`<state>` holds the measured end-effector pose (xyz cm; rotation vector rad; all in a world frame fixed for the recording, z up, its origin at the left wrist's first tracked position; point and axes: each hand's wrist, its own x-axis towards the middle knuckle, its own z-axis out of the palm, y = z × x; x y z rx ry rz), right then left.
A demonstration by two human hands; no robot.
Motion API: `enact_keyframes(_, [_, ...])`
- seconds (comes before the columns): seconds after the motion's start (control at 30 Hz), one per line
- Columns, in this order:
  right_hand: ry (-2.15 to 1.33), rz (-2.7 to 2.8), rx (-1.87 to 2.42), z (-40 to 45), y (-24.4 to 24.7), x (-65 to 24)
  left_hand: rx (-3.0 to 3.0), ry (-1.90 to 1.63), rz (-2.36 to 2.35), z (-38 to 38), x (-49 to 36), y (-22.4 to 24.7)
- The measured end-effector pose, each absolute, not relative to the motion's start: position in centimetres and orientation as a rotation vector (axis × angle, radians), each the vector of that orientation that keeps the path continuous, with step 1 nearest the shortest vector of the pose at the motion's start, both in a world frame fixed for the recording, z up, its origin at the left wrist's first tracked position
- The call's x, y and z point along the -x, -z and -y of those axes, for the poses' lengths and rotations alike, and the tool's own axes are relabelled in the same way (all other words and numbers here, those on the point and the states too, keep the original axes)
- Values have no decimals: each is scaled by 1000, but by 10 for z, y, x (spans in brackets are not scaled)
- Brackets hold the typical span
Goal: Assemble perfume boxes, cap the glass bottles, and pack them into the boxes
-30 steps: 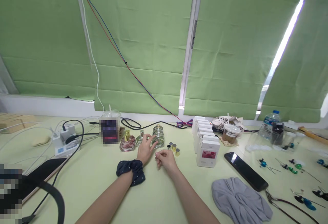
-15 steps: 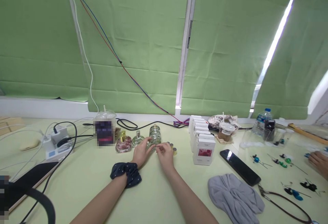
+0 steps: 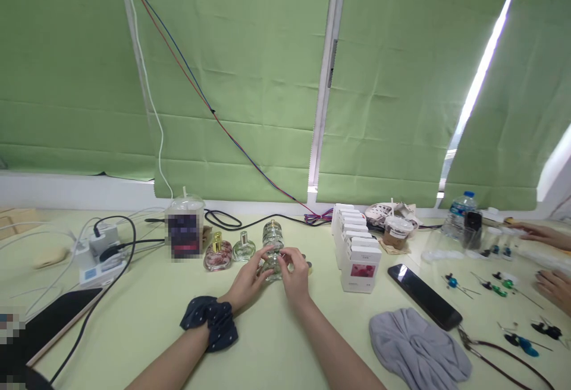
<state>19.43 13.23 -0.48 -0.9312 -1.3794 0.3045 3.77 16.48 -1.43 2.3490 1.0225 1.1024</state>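
Low on the table, a clear glass perfume bottle stands between my two hands. My left hand, with a dark dotted scrunchie on its wrist, curls its fingers round the bottle's left side. At the bottle's neck, my right hand pinches its thumb and fingertips together; what sits in that pinch is too small to make out. Directly behind stands another clear glass bottle. To the left are a greenish clear perfume bottle and a pink-patterned one with a gold neck. Small caps are partly hidden behind my right hand.
White boxes stand in a row on the right, near a phone and grey cloth. A lidded drink cup and power strip are left. A co-worker's hands are at far right, by small coloured parts.
My hands remain at the bottle, with the right fingers now drawn in over its neck. The view has shifted slightly. A co-worker's second hand has come into view at the right.
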Motion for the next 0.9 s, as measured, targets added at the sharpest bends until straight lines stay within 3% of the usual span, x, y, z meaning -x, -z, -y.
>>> enact_keyframes(0.9, [-291, 1522, 961, -133, 14, -188, -2470, -991, -919, -151, -36, 7])
